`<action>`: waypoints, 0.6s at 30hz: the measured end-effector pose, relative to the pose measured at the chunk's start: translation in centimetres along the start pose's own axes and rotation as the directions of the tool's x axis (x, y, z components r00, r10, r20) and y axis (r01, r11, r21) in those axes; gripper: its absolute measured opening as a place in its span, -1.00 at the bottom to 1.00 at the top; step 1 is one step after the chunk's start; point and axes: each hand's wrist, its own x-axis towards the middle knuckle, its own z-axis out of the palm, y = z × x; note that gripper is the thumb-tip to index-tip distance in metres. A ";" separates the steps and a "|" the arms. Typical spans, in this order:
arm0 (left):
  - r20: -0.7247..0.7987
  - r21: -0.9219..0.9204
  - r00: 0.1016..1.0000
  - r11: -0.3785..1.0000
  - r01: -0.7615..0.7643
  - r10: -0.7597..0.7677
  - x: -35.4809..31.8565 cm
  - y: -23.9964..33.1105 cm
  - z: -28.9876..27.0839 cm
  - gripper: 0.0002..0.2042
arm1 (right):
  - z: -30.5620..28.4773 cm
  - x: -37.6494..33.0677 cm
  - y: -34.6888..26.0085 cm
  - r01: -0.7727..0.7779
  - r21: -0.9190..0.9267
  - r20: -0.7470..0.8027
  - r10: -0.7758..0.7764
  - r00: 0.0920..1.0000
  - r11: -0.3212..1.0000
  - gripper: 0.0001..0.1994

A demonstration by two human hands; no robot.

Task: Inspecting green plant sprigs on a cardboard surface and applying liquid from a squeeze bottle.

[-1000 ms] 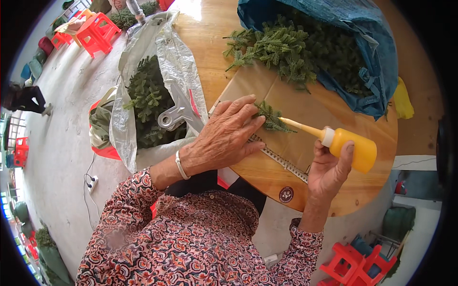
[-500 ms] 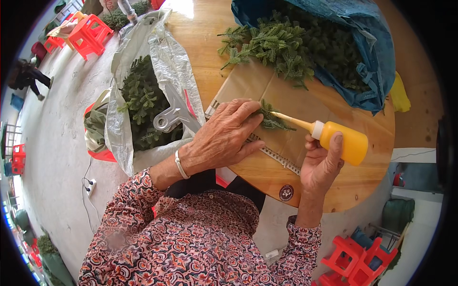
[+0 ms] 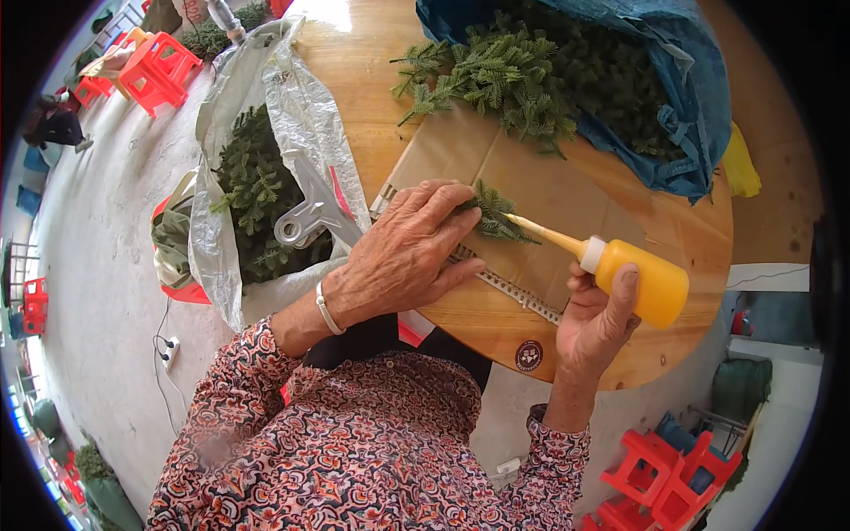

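At the frame's centre, the left hand [image 3: 403, 257] pinches a small green sprig [image 3: 496, 215] against the cardboard sheet [image 3: 540, 190] on the round tabletop [image 3: 372, 106]. At right, the right hand [image 3: 595, 323] wraps an orange squeeze bottle [image 3: 639, 281], nozzle touching the sprig.

Left hand [image 3: 403, 257] pins green sprig [image 3: 496, 215]; right hand [image 3: 595, 319] tips orange squeeze bottle [image 3: 633, 279].

The yellow squeeze bottle [image 3: 639, 281] now tilts lower in the right hand [image 3: 595, 320], its nozzle tip closing right up against the green sprig [image 3: 498, 215]. The left hand [image 3: 405, 257] shifts slightly, fingers pinning that sprig on the cardboard sheet [image 3: 549, 190].
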 end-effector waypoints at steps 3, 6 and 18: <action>0.003 0.002 1.000 1.000 0.007 -0.007 0.0 0.1 -0.1 -0.58 | -0.3 -0.2 -0.4 -0.007 -0.013 -0.005 0.006 1.000 1.000 -0.66; 0.009 -0.002 1.000 1.000 0.010 -0.010 0.1 0.2 -0.1 -0.58 | -0.6 -0.4 -0.6 -0.002 -0.027 -0.013 0.002 1.000 1.000 -0.66; 0.028 -0.004 0.999 1.000 0.015 -0.015 0.2 0.3 -0.3 -0.58 | -1.1 -1.3 -0.6 0.021 0.050 -0.008 -0.021 1.000 0.999 -0.61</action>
